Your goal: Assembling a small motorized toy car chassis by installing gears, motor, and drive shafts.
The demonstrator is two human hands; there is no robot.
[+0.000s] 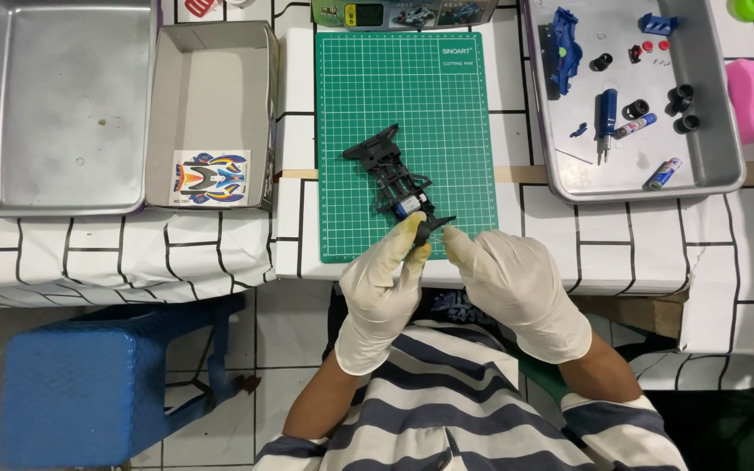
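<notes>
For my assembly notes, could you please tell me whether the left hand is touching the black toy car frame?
Touching. The head view shows the gloved left hand with its fingertips pinching the near end of the black toy car frame, no gap between them, above the green cutting mat.

Both hands were gloved in white and raised close together in front of the chest. Left hand [383,292]: palm turned inward, fingers extended upward, thumb and forefinger tips pinched shut at the top. Right hand [517,292]: back of the hand facing the camera, fingers curled, forefinger pointing toward the left fingertips and nearly touching them. Both forearms were bare below striped sleeves, elbows bent, wrists angled inward so the hands converged. Right grip state could not be determined.
</notes>
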